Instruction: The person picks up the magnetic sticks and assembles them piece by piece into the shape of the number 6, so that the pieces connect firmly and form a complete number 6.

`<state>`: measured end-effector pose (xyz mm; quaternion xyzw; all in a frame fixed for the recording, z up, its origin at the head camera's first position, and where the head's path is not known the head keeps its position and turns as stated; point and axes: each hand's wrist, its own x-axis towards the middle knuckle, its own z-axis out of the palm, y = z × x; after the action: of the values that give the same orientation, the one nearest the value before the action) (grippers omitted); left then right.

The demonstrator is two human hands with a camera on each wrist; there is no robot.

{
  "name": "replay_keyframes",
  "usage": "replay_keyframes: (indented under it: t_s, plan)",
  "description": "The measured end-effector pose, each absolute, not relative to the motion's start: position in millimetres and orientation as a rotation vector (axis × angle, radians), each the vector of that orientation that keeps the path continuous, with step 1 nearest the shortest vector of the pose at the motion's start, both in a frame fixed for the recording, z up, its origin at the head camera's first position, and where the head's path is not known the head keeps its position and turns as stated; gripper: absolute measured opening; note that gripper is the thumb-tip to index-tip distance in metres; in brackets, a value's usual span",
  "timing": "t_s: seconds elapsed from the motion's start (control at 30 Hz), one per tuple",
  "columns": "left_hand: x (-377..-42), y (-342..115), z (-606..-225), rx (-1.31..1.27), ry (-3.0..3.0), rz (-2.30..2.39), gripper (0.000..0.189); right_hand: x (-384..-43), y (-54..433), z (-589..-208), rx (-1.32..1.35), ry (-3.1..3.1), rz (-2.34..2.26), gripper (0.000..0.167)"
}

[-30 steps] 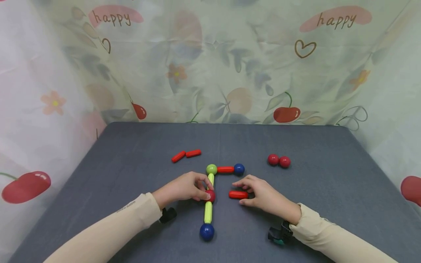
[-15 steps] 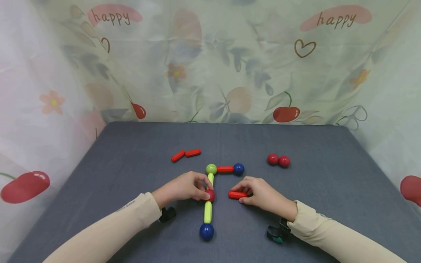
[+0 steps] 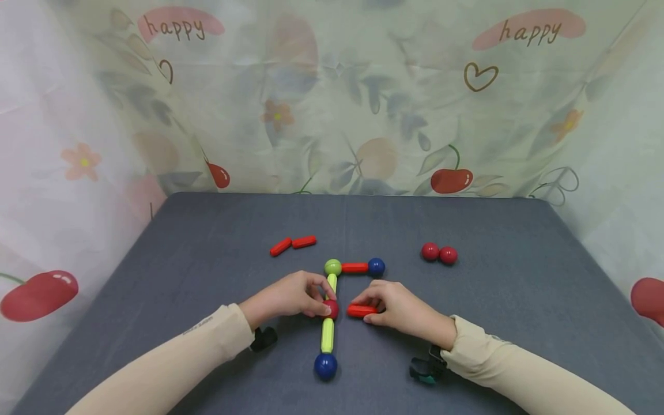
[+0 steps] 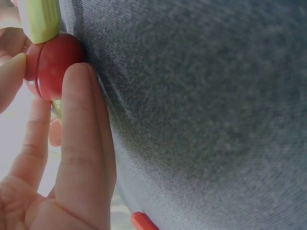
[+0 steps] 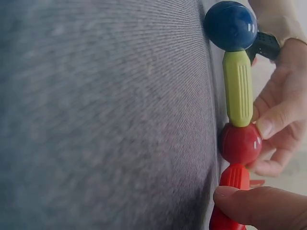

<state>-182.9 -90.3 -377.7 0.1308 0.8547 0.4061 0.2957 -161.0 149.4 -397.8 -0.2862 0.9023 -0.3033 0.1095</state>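
Observation:
My left hand [image 3: 294, 295] pinches a red ball [image 3: 331, 310] between thumb and fingers, midway along a chain of magnetic building pieces. Yellow-green rods [image 3: 327, 336] run from this ball both ways, to a blue ball [image 3: 325, 366] nearer me and a lime-green ball [image 3: 333, 267] farther off. With thumb and fingers my right hand [image 3: 407, 308] holds a loose red rod [image 3: 359, 311], pointed at the red ball from the right. In the right wrist view the rod's tip [image 5: 236, 173] is right at the ball [image 5: 241, 143].
From the lime-green ball another red rod [image 3: 355, 268] leads right to a second blue ball [image 3: 376, 267]. Two red rods [image 3: 293, 244] lie at the back left. Two red balls [image 3: 439, 253] sit together at the back right. A patterned curtain stands behind the grey table [image 3: 498, 230].
My right hand has closed its fingers on the red rod and brought it left, close to the red ball. My left hand has stayed in place on the ball.

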Motion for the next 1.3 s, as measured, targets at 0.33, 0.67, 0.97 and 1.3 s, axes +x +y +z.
replay_keyframes:
  t_s: [0.33,0.67,0.97,1.3]
  plan:
    - [-182.2,-90.5,-377.7,0.349,2.264,1.089,0.018,-162.8,136.3,-397.7,-0.863,2.624,-0.882,0.027]
    - [-183.2,-92.0,-378.8,0.36,2.261,1.085,0.017,-162.5,141.4,-398.5,-0.835,2.595,-0.934,0.029]
    - [-183.6,-90.2,-377.1,0.341,2.266,1.075,0.017,-162.2,146.2,-400.2,-0.751,2.542,-1.025,0.03]
    - [-184.2,-90.0,-376.6,0.336,2.263,1.069,0.018,-163.7,146.5,-400.0,-0.748,2.557,-1.032,0.027]
